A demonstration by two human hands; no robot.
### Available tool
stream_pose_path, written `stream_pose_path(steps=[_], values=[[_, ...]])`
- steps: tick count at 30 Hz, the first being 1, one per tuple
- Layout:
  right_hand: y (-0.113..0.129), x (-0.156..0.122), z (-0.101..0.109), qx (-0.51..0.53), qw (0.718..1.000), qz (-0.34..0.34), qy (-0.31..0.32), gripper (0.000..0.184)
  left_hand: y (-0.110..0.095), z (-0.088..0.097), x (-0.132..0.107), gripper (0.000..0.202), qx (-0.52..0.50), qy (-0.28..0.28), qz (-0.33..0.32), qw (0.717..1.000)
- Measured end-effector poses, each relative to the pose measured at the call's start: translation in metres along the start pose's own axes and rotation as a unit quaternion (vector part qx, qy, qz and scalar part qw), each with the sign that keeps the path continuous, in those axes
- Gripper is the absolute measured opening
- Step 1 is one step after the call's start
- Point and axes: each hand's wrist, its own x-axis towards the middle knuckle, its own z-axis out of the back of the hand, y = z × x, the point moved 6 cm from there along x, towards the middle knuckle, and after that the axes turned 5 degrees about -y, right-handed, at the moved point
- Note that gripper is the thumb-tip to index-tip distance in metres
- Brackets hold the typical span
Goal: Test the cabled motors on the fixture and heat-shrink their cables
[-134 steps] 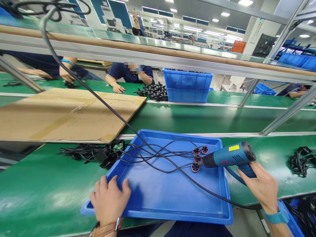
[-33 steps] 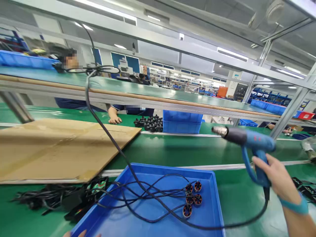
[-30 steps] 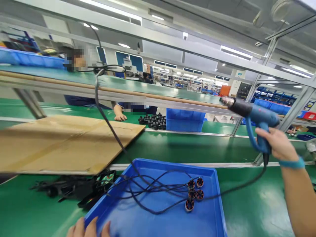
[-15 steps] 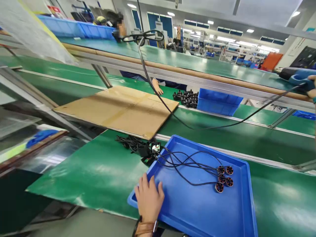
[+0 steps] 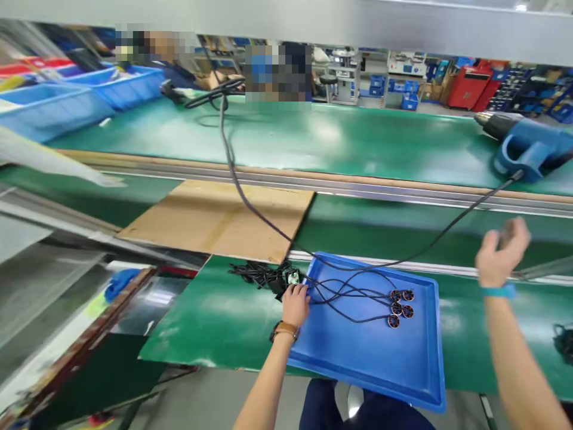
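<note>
A blue tray (image 5: 403, 370) sits on the green bench in front of me. In it lie several small round motors (image 5: 400, 306) with long black wires (image 5: 344, 292). My left hand (image 5: 295, 303) is on the tray's left rim, fingers curled over it, close to a black part with a green label (image 5: 292, 278). My right hand (image 5: 501, 254) hangs in the air above the bench to the right, blurred, fingers loosely apart and holding nothing. The blue heat gun (image 5: 528, 146) lies on the upper green shelf beyond that hand. Its black cord (image 5: 250, 206) sags down over the tray's far edge.
A cardboard sheet (image 5: 219, 218) lies on the middle belt to the left. A pile of black wired parts (image 5: 255, 275) sits beside the tray. Blue bins (image 5: 67, 98) stand on the upper shelf at left. People work on the far side.
My right hand has let go of the heat gun, which now lies on the upper shelf, and has dropped away from it. My left hand slid up the tray's left rim. The view rose.
</note>
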Motion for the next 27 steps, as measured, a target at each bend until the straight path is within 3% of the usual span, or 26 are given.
stream_pose_path(steps=[1,2,4,6,7,10,12,16,19,21,24,27], values=[[-0.008,-0.05,0.002,0.038,0.997,-0.048,0.045,0.058,0.002,0.003,0.006,0.037,0.026,0.024,-0.025,0.999],[-0.015,-0.104,-0.002,0.062,0.986,-0.081,0.129,0.049,0.005,0.008,0.01,0.032,0.046,0.037,-0.048,0.997],[-0.03,-0.214,-0.001,0.105,0.953,-0.15,0.242,0.039,0.016,0.023,0.014,0.027,0.047,0.036,-0.092,0.994],[-0.04,-0.312,0.006,0.136,0.927,-0.2,0.287,0.041,0.028,0.042,0.01,0.033,-0.01,0.01,-0.136,0.991],[-0.045,-0.352,0.011,0.138,0.924,-0.226,0.275,0.044,0.033,0.052,0.005,0.035,-0.046,-0.01,-0.158,0.986],[-0.05,-0.436,0.011,0.101,0.914,-0.259,0.295,0.05,0.052,0.076,-0.026,0.035,-0.119,-0.082,-0.215,0.966],[-0.047,-0.454,0.001,0.048,0.915,-0.253,0.31,0.054,0.068,0.083,-0.049,0.034,-0.132,-0.117,-0.224,0.958],[-0.023,-0.442,-0.037,-0.03,0.906,-0.203,0.371,0.065,0.101,0.083,-0.071,0.031,-0.142,-0.137,-0.199,0.96],[-0.003,-0.433,-0.059,-0.098,0.894,-0.198,0.39,0.066,0.112,0.084,-0.056,0.03,-0.165,-0.122,-0.199,0.958],[0.008,-0.433,-0.063,-0.144,0.886,-0.208,0.388,0.057,0.111,0.088,-0.037,0.03,-0.191,-0.121,-0.201,0.953],[0.015,-0.444,-0.062,-0.18,0.855,-0.225,0.431,0.03,0.105,0.092,-0.008,0.031,-0.217,-0.139,-0.169,0.951],[0.001,-0.459,-0.047,-0.197,0.827,-0.212,0.482,0.016,0.097,0.089,0.011,0.038,-0.233,-0.136,-0.12,0.955]])
